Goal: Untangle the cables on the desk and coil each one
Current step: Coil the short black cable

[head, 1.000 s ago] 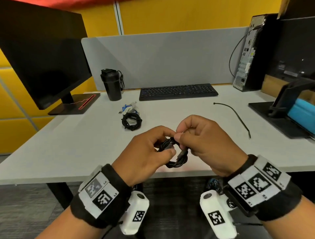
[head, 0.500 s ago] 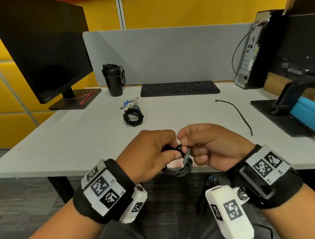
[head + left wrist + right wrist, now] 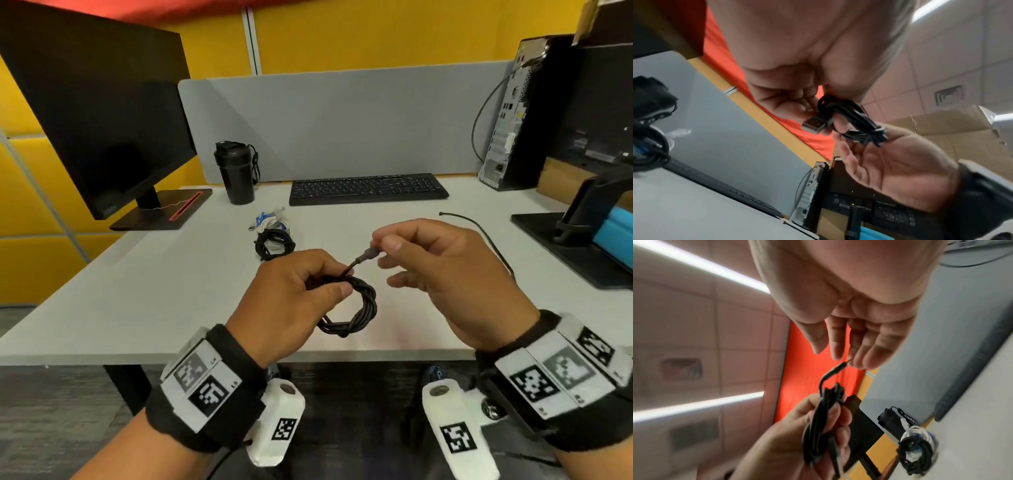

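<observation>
L hand point(image 3: 294, 294) fingers curled round black cable coil point(image 3: 356, 308), held above counter point(image 3: 137, 308) front edge; R hand point(image 3: 445, 270) pinches its plug end point(image 3: 368, 255). Two coiled bundles point(image 3: 274, 236) mid-counter look done; thin loose cable point(image 3: 479, 236) near right edge left, prob

An office cubicle: beyond the fingers stand a grey desk divider point(image 3: 342, 123), keyboard point(image 3: 368, 188), monitor point(image 3: 92, 113) and computer tower point(image 3: 510, 113), under ceiling tiles point(image 3: 941, 65).
</observation>
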The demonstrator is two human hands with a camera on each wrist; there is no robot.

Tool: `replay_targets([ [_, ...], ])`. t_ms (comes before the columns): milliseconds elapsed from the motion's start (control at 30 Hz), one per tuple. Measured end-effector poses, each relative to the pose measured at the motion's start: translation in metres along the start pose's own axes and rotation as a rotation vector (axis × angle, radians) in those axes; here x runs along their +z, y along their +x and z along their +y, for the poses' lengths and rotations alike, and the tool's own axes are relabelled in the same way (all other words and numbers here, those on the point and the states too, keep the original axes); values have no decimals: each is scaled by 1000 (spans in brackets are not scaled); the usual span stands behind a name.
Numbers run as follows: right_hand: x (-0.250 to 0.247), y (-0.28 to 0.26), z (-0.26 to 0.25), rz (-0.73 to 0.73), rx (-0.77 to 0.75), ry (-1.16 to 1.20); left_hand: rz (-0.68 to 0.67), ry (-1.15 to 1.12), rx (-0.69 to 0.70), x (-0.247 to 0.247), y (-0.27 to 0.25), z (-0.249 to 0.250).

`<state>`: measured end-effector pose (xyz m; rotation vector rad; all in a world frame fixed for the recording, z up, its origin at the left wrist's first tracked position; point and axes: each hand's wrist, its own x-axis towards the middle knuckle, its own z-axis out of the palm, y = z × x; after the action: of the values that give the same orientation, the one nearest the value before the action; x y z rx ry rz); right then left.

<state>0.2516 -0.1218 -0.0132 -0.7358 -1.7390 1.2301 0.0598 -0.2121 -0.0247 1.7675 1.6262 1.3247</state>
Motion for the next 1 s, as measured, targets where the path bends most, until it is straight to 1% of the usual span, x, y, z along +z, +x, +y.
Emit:
replay_targets([
  [67, 5, -4, 1, 29, -157, -332, 11, 19, -13, 2, -1, 1],
  [100, 8, -6, 2, 32, -188, -419, 8, -19, -12, 2, -1, 2],
  [133, 11, -6, 3, 21, -181, -417, -2, -74, -5, 2, -2, 4],
  [200, 14, -7, 6, -46, -113, -317, -31, -160, 42, 2, -3, 9],
  [267, 17, -7, 7, -129, -36, -245, -24, -142, 98, 2, -4, 10],
  [367, 16, -8, 7, -227, 121, -105, 74, 39, 130, 6, -6, 8],
  [467, 10, -7, 4, -333, 321, 140, 181, 390, 255, 10, -6, 8],
  [533, 7, -6, 0, -402, 451, 347, 225, 473, 278, 9, -5, 8],
  [600, 7, -7, -4, -450, 532, 518, 259, 511, 287, 9, -5, 8],
  [633, 8, -7, -6, -461, 539, 529, 271, 529, 290, 10, -5, 9],
  [667, 11, -8, -6, -453, 515, 460, 279, 535, 291, 12, -6, 9],
  [700, 14, -9, -5, -416, 456, 331, 280, 529, 288, 14, -7, 9],
  [767, 21, -12, -4, -274, 323, 123, 265, 444, 234, 17, -9, 9],
  [800, 23, -12, -3, -216, 276, 92, 254, 333, 166, 17, -8, 9],
  [867, 22, -11, -1, -165, 234, 98, 209, -30, -23, 13, -3, 10],
  [933, 20, -8, 0, -166, 235, 135, 149, -427, -191, 6, 2, 9],
  [1000, 21, -7, 3, -158, 217, 187, 88, -669, -330, 1, 5, 9],
])
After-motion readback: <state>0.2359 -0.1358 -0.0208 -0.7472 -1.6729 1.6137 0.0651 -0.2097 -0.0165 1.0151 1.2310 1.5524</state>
